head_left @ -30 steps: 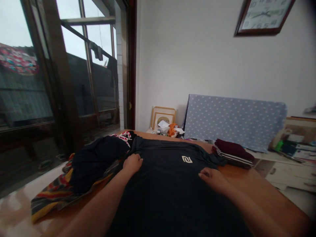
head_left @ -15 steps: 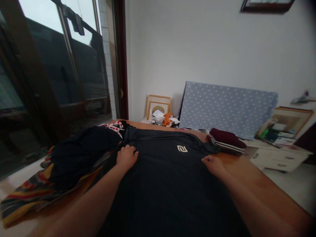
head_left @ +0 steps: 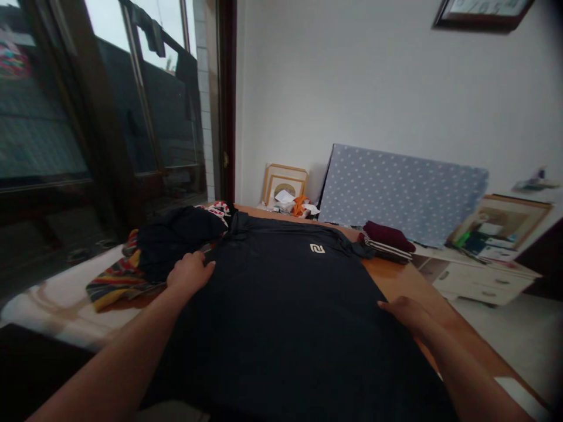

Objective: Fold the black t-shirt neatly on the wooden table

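Note:
A dark T-shirt (head_left: 281,305) with a small pale logo (head_left: 317,248) lies spread out front side up, its collar end away from me. At its left edge, my left hand (head_left: 190,272) is closed with the fingers curled on the fabric. My right hand (head_left: 404,310) pinches the shirt's right edge, lower down than the logo. The shirt's near end runs toward my body at the bottom of the view.
A heap of dark clothes (head_left: 176,240) with a striped garment (head_left: 118,284) lies to the left. Beyond the shirt's right shoulder sits a folded stack of clothes (head_left: 389,237) on the wooden table (head_left: 389,275). A white drawer cabinet (head_left: 486,281) stands at right.
Both hands have moved outward and toward me along the shirt's sides. The shirt's edges look more spread, and the camera view has shifted slightly.

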The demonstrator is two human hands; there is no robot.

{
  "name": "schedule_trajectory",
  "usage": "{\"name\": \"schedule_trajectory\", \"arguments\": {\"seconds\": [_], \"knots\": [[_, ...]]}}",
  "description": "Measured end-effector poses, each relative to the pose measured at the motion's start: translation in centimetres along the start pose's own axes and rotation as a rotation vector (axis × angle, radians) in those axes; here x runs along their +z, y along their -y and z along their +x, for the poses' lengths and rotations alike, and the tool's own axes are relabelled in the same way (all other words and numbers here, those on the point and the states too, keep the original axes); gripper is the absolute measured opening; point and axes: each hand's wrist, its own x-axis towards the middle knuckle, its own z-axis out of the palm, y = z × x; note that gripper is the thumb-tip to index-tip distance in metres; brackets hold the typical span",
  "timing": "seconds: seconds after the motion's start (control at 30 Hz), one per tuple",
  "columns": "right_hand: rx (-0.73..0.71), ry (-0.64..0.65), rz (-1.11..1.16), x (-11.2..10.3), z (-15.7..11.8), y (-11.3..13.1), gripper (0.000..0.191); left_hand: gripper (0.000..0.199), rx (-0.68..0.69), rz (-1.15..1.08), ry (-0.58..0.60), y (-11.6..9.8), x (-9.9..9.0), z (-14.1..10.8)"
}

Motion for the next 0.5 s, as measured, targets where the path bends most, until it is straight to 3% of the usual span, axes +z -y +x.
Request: {"name": "schedule_trajectory", "arguments": {"seconds": [0.07,0.13,0.3,0.5], "knots": [[-0.021,0.094,-0.025,0.5,-1.0,-1.0,0.031,0.060,-0.050,0.040,-0.008,1.5,-0.4,-2.6],[-0.042,0.097,-0.027,0.9,-2.0,-1.7,0.028,0.055,-0.058,0.046,0.018,2.5,-0.5,-4.4],[0.023,-0.025,0.138,0.2,-6.2,-1.9,0.032,0.028,-0.025,-0.093,0.072,3.3,-0.2,-5.9],[0.021,-0.159,0.198,-1.3,-12.5,-2.7,0.035,0.026,-0.077,-0.307,-0.047,3.6,-0.9,-8.3]]}}
